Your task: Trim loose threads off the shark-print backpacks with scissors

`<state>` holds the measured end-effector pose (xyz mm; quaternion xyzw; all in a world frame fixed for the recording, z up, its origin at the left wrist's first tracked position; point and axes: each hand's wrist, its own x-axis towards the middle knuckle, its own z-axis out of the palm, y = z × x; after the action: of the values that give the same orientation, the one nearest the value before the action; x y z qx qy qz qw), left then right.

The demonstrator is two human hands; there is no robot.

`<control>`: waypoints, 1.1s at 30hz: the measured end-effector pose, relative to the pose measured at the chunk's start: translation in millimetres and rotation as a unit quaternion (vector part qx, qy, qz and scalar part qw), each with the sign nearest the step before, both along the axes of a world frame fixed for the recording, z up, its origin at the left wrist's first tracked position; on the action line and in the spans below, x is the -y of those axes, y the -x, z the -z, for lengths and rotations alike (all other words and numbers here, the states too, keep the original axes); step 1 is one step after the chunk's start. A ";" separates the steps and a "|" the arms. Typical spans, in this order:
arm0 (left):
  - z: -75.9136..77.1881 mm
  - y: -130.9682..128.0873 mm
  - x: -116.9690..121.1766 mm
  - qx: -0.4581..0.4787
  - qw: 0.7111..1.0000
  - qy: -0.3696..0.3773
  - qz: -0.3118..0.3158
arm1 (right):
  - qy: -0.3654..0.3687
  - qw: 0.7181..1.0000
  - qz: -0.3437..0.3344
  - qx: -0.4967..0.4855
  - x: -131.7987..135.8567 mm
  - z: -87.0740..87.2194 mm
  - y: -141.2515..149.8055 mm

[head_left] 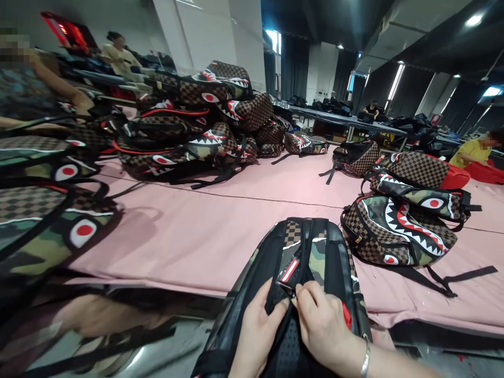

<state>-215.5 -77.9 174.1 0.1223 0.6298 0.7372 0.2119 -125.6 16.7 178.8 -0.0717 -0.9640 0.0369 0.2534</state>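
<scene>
A backpack (336, 254) with black straps and checkered and camouflage panels lies on the near edge of the pink table, strap side up, its lower end toward me. My left hand (258, 328) pinches black material in the middle of it, between thumb and fingers. Close against it, my right hand (321, 317) has its fingertips closed on something small, mostly hidden by the fingers. Just above both hands, a red-and-white tag (290, 270) in clear wrapping rests on the straps. A silver bracelet (366, 357) circles my right wrist.
Pink cloth covers the table (189, 226). Shark-mouth backpacks (409, 231) are stacked at the right, and a larger pile (212, 121) stands at the back left. More backpacks (47, 226) lie at the left, beside a co-worker's arm (63, 84). Other people sit farther off.
</scene>
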 end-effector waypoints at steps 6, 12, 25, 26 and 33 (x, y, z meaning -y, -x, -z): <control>7.3 -0.4 1.2 -0.008 1.000 0.009 -0.003 | 0.075 0.997 -0.036 -0.006 -3.0 3.5 1.1; 3.1 -0.7 5.5 0.041 0.999 -0.009 -0.005 | 0.233 0.971 -0.059 -0.010 -11.9 -3.4 5.7; 14.6 7.8 -5.7 0.252 0.967 -0.033 -0.027 | 0.518 0.852 0.061 -0.034 -38.1 -3.3 14.3; 14.5 6.0 -6.2 0.237 0.971 -0.029 -0.031 | 0.506 0.860 0.055 -0.036 -37.6 -4.2 14.3; 10.3 2.4 -5.8 0.199 0.980 -0.019 -0.014 | 0.432 0.900 -0.012 -0.051 -41.6 -0.4 18.5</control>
<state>-217.9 -72.1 163.8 -0.0313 0.5626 0.7617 0.3199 -144.1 58.3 179.2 -0.1607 -0.8400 0.4562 0.2459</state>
